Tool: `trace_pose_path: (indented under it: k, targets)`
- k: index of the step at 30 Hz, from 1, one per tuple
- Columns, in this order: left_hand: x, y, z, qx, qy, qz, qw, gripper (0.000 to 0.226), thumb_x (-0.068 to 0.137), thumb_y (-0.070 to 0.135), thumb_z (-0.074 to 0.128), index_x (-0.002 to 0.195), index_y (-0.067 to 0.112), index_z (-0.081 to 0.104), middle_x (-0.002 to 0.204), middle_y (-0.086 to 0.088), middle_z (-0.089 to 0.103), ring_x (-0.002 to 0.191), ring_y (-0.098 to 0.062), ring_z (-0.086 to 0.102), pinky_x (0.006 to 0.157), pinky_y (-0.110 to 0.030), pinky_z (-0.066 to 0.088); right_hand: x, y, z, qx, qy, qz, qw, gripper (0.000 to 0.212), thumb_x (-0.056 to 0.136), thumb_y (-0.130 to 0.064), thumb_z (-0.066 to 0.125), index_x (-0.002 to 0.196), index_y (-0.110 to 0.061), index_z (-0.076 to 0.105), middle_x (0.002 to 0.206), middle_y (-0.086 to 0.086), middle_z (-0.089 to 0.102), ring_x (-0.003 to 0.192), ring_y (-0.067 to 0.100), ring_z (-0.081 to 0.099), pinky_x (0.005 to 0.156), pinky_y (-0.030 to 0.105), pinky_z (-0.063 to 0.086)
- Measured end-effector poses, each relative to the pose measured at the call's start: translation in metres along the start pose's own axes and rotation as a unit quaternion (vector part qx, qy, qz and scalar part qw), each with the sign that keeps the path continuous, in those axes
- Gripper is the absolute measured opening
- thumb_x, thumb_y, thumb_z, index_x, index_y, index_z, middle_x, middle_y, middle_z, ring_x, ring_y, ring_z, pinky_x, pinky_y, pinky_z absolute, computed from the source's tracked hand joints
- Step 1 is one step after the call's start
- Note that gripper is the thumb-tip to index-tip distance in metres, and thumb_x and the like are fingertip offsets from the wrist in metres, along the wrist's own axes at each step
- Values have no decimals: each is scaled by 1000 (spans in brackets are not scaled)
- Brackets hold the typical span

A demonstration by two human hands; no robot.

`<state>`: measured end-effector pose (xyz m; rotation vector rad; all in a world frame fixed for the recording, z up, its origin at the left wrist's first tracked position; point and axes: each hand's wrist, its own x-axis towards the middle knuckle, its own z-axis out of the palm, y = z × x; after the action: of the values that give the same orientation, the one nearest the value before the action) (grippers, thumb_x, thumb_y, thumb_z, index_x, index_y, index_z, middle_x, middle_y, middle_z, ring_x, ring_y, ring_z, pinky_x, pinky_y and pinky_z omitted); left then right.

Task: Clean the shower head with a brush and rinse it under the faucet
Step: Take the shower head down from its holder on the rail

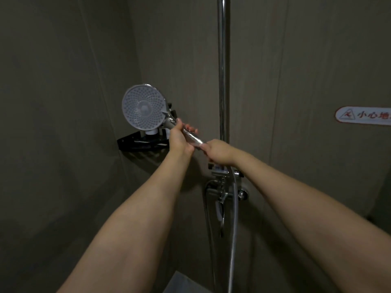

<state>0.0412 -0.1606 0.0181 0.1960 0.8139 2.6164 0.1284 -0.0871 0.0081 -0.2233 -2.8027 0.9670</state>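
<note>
The round shower head [143,107] faces me, its pale nozzle plate tilted up to the left, on a chrome handle that runs down to the right. My left hand [181,137] is wrapped around the upper part of that handle. At the handle's lower end my right hand [218,151] grips where the hose joins. The metal hose [234,218] hangs down from there. Below my hands sits the chrome faucet [224,193] on the wall. No brush is in view.
A black corner shelf [135,142] is fixed in the wall corner behind the shower head, with a white item on it. A vertical chrome riser pipe [223,70] runs up the wall. A warning sticker [364,115] is on the right wall.
</note>
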Motion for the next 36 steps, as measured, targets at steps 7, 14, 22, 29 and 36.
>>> trace_pose_path:
  k: [7, 14, 22, 29, 36]
  targets:
    - [-11, -8, -16, 21, -78, -63, 995, 26, 93, 22, 47, 67, 17, 47, 44, 8, 46, 39, -3, 46, 50, -18, 47, 3, 26, 7, 309, -247, 157, 905, 29, 88, -34, 56, 65, -17, 51, 49, -6, 47, 39, 4, 40, 36, 13, 34]
    - [-11, -16, -11, 46, -55, -39, 997, 16, 89, 17, 58, 76, 16, 48, 47, 5, 48, 40, -5, 47, 48, -21, 50, 3, 23, 26, 184, 8, 127, 975, 15, 87, -23, 59, 75, -15, 53, 50, -2, 48, 41, 12, 44, 41, 21, 35]
    - [-7, -27, -11, 53, 17, 20, 998, 13, 88, 13, 60, 78, 15, 51, 54, 3, 44, 41, -5, 44, 48, -21, 46, 4, 40, 11, 132, -40, 38, 990, 24, 88, -26, 62, 67, -18, 52, 61, -5, 53, 52, 7, 49, 51, 21, 39]
    - [-3, -23, -15, 66, -8, 26, 997, 11, 88, 14, 60, 80, 16, 52, 54, 5, 45, 42, -5, 45, 50, -21, 47, 7, 65, 5, 367, -189, 119, 903, 38, 100, -37, 30, 99, -13, 59, 81, 2, 64, 68, 11, 59, 69, 26, 45]
    - [-1, -19, -15, 72, -4, 40, 997, 10, 88, 13, 59, 82, 15, 52, 59, 2, 45, 45, -6, 47, 54, -23, 47, 15, 58, 24, 230, -9, 40, 972, 20, 94, -31, 51, 76, -21, 52, 67, -4, 51, 57, 8, 47, 57, 22, 39]
